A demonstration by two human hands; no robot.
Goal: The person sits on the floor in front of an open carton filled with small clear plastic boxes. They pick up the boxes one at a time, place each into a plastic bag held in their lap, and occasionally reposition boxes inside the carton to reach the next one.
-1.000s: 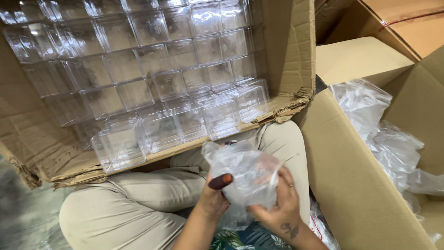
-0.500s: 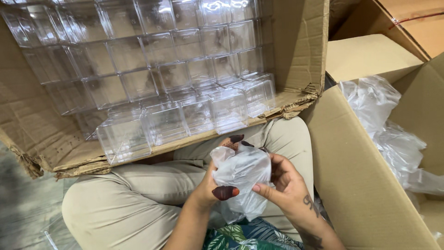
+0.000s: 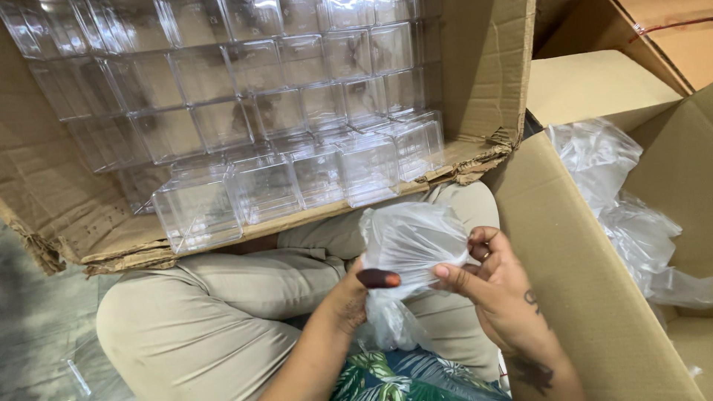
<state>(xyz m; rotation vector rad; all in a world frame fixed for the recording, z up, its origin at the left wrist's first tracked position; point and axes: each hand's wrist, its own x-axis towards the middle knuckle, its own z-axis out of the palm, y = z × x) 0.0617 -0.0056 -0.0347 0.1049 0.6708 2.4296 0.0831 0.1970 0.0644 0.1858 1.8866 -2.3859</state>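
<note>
Both my hands hold a thin clear plastic bag (image 3: 412,241) wrapped around something boxy, over my lap. My left hand (image 3: 356,297) grips the bag from the left and below, thumb pressed on its front. My right hand (image 3: 490,286) pinches the bag's right side with the fingertips. The bag's loose tail hangs down between my wrists. I sit cross-legged in beige trousers. Just ahead lies a large cardboard box (image 3: 483,89) on its side, stacked with several clear plastic cube boxes (image 3: 260,119).
A second open cardboard box (image 3: 587,282) stands at my right, holding crumpled clear plastic bags (image 3: 631,215). More cardboard boxes (image 3: 661,37) sit behind it. One clear cube (image 3: 197,212) juts out at the stack's front left. Grey floor shows at the lower left.
The bag has been turned and gathered tighter between my hands, and my right fingers have shifted from under it to pinching its right side. The view has tilted slightly.
</note>
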